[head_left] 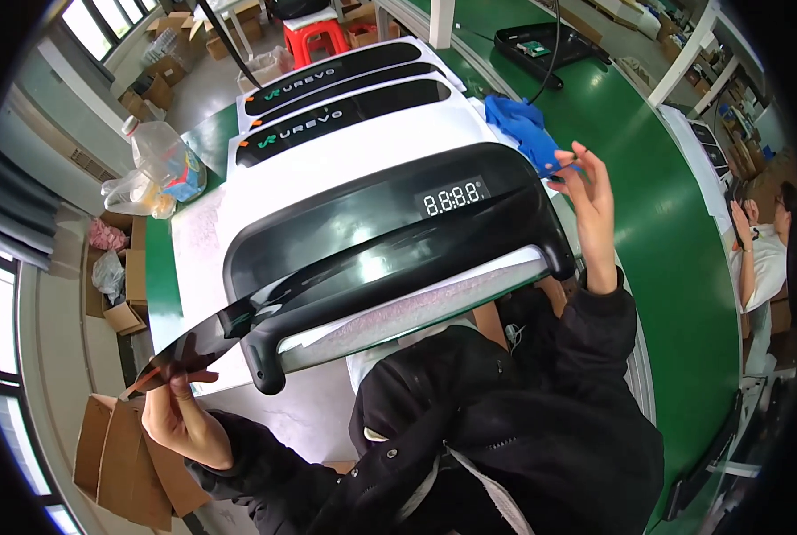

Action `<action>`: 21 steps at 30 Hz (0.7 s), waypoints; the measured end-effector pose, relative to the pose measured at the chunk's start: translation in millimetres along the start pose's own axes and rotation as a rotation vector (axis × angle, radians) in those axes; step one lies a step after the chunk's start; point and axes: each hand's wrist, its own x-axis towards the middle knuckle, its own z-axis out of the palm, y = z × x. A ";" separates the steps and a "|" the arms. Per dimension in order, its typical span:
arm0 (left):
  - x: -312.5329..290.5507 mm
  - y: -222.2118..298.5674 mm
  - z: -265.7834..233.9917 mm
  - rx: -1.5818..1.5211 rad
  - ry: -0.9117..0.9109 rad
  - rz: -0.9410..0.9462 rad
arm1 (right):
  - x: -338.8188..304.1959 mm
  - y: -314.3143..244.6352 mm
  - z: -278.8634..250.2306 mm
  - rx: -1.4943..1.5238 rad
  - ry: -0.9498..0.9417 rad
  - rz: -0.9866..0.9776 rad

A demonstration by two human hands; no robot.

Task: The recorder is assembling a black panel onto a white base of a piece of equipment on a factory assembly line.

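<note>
A glossy black curved console panel [497, 227] with lit white digits on its display lies in front of me on the table. Across it stretches a dark, see-through plastic film [193, 349], its left end lifted off past the panel's corner. My left hand [184, 412] pinches that end between thumb and fingers, with an orange tab showing beside them. Beyond the panel's right end, my right hand [590, 201] is raised, thumb and fingertips together on what looks like the film's other end. A blue cloth [523, 129] lies just behind those fingertips.
Behind the panel lie white sheets with dark glossy strips [345, 120]. Clear plastic bottles [162, 165] stand at the left edge of the green table [679, 294]. A black tray-like housing [550, 49] sits far right. Cardboard boxes [118, 455] flank the table; another person [764, 241] works at right.
</note>
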 end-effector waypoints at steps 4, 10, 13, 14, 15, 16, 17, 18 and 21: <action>-20.7 -25.9 11.6 -0.082 -0.006 -0.108 | -37.0 1.5 -48.2 -0.018 0.050 0.156; -30.8 -43.0 32.7 0.205 -0.037 -0.208 | -43.7 -22.5 -64.0 -0.366 -0.059 -0.082; -20.6 -44.5 35.8 0.324 -0.123 -0.187 | -20.2 -30.4 -36.1 -0.231 0.023 -0.149; -16.0 -46.1 36.2 0.380 -0.163 -0.173 | -13.0 -26.7 -29.0 -0.232 0.020 -0.143; -12.6 -55.2 36.4 0.383 -0.166 -0.179 | -5.0 -21.2 -22.5 -0.158 0.003 -0.027; -10.3 -72.8 36.2 0.264 -0.200 -0.262 | 2.6 -15.1 -18.3 -0.082 -0.016 0.085; -8.7 -89.9 36.6 0.145 -0.233 -0.344 | 8.0 -7.6 -17.9 -0.081 -0.023 0.088; -8.2 -98.0 35.5 0.034 -0.254 -0.430 | 14.1 4.8 -15.3 -0.037 -0.060 0.182; -5.6 -91.1 59.8 -0.058 -0.192 -0.427 | 20.2 26.5 -17.0 0.034 -0.117 0.366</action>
